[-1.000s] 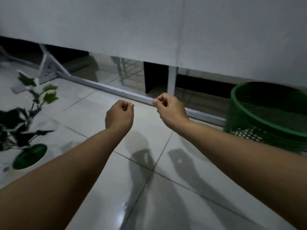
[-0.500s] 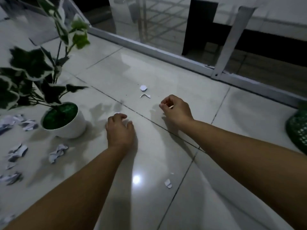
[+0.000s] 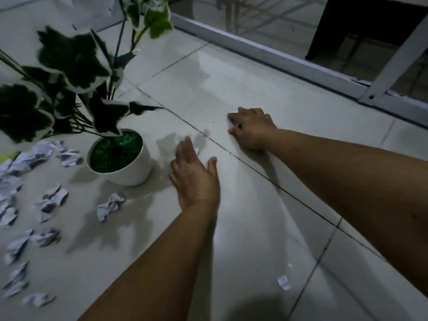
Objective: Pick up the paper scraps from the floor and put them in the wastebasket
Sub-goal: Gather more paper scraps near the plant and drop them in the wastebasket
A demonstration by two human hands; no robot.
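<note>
left hand (image 3: 194, 174) flat at frame centre, fingers spread over a small scrap (image 3: 197, 151). right hand (image 3: 251, 128) curled on tile (image 3: 266, 228), grasp unclear. crumpled scraps (image 3: 46, 200) lower left beside white pot (image 3: 129, 169).

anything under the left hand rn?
A white paper scrap peeks out beside the fingers of the left hand, which lies flat on the floor tile. Anything under the palm is covered.

I observe an indoor room, likely a home or office: glossy pale floor tiles (image 3: 266, 93), a white-framed sliding glass door (image 3: 289, 57), and a potted plant (image 3: 120, 156) in a white pot on the floor.
</note>
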